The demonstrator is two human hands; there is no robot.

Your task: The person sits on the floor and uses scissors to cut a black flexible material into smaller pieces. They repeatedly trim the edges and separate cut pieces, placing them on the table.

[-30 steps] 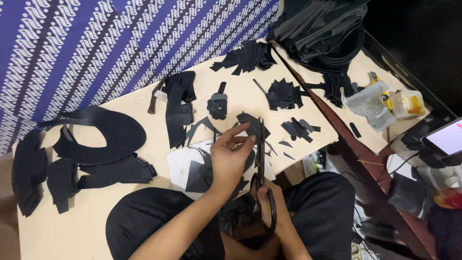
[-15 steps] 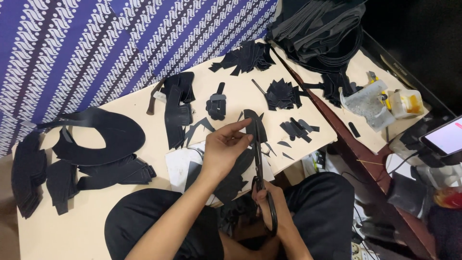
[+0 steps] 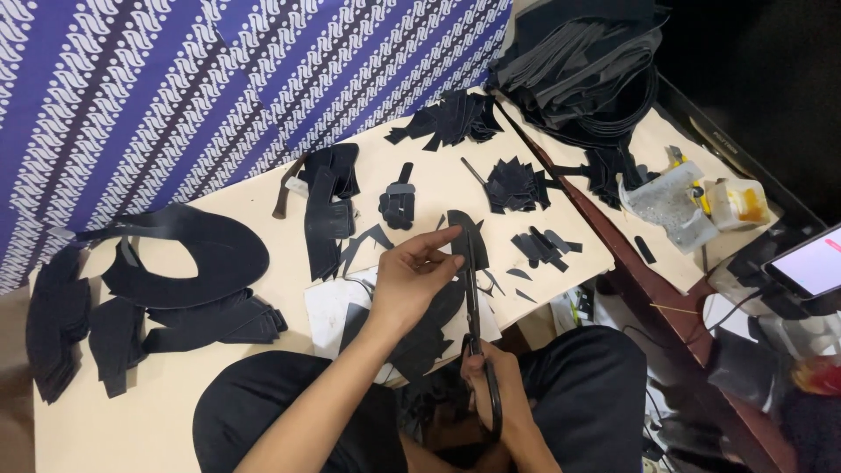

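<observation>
Here the left hand (image 3: 412, 280) pinches a black piece (image 3: 469, 236) against right-held scissors (image 3: 477, 324).

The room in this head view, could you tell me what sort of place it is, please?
Probably a small craft workshop for cutting leather or similar sheet material. The right hand works scissors on a black piece that the left hand holds, cut black pieces cover the table, and stacked dark sheets lie behind.
</observation>
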